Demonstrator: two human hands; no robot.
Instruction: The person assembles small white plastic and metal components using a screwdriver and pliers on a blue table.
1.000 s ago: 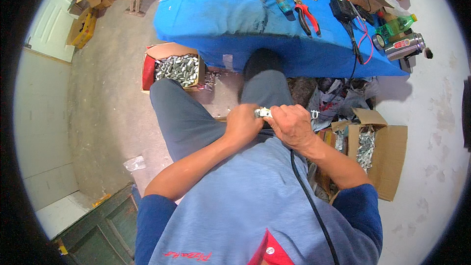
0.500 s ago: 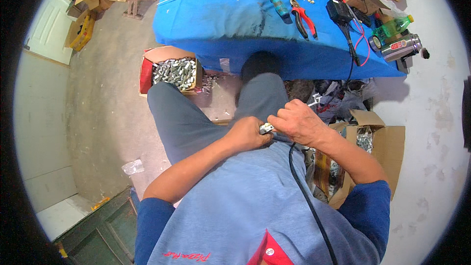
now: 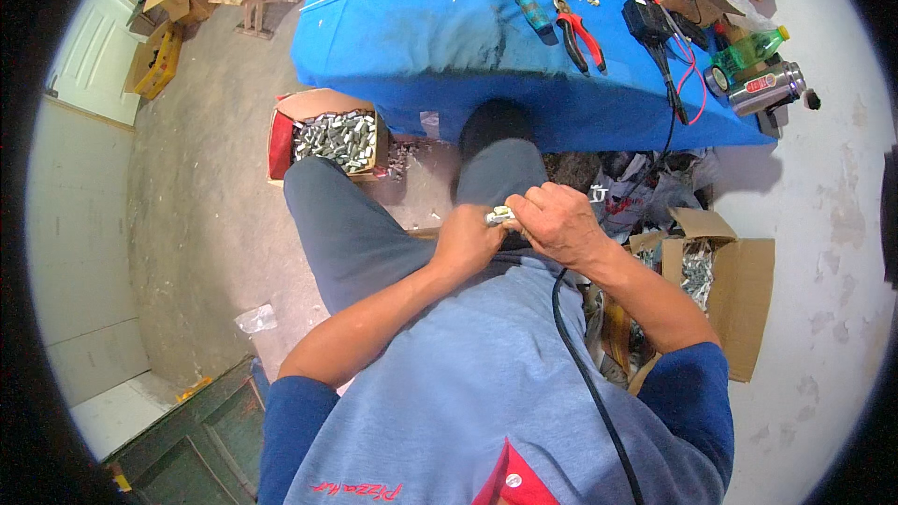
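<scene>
I sit with both hands together over my lap. My left hand and my right hand both grip a small pale metal part, which shows between the fingers. Most of the part is hidden by my hands. A black cable runs down my chest from near the hands. My grey trouser legs lie just beyond the hands.
A blue-covered table ahead carries a screwdriver, red-handled pliers, black devices with wires and a green bottle. An open box of small metal parts stands on the floor left; another cardboard box is at my right.
My joined hands have shifted slightly forward and right over my lap, still gripping the small part. The view has tilted a little.
</scene>
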